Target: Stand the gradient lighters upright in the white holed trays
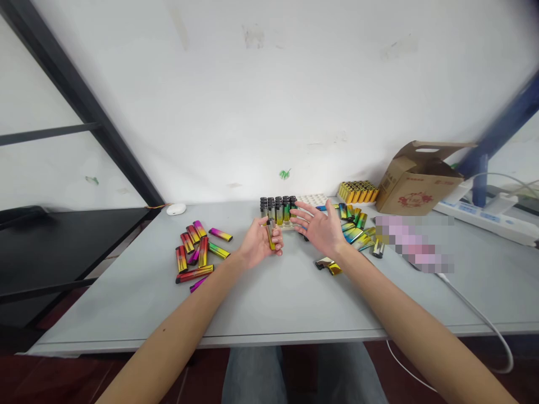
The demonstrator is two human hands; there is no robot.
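Observation:
My left hand point(257, 244) is closed around a gold and silver lighter point(272, 234), held upright with its black top uppermost. My right hand point(322, 227) is raised to the right of it, fingers spread and palm showing, with nothing in it. Just behind both hands, a white tray point(314, 200) with round holes carries rows of upright lighters point(279, 212) at its left side. Part of that tray is hidden by my right hand. Blue, green and gold lighters point(353, 234) lie loose beyond my right wrist. Red, purple and yellow lighters point(202, 252) are scattered left of my left hand.
At the back right stands a second tray filled with orange-gold lighters point(357, 192), beside an open cardboard box point(416, 179). A power strip point(484, 216) and a white cable point(475, 317) lie at the right. A white oval object point(176, 209) rests near the wall.

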